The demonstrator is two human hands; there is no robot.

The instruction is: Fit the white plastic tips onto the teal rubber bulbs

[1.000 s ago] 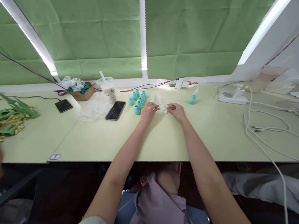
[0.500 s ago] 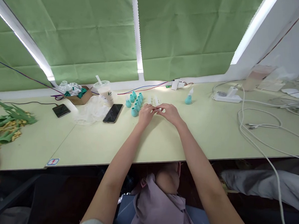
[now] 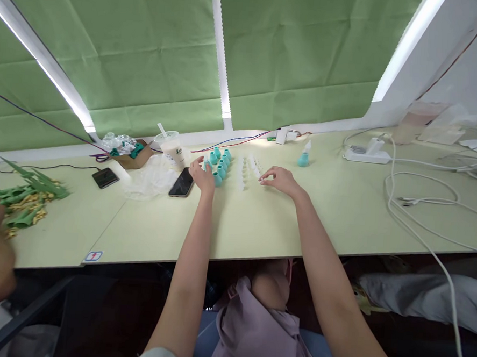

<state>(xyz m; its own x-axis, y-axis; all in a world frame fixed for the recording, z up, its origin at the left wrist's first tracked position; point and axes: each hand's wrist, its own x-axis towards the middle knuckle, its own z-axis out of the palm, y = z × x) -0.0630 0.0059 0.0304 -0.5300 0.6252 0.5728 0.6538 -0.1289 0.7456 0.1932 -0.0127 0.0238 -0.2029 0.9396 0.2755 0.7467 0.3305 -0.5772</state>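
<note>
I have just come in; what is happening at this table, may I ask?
A person is working with both hands. The left hand is at a group of teal bulbs beside a phone; its grip is unclear. The right hand is at the near end of a row of small white pieces. Another bulb stands apart.

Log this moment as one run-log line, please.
left hand: at teal bulbs | right hand: at white pieces | phone: beside left hand | far-right bulb: upright, white-tipped

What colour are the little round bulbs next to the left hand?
The bulbs are turquoise, seen in the head view.
</note>
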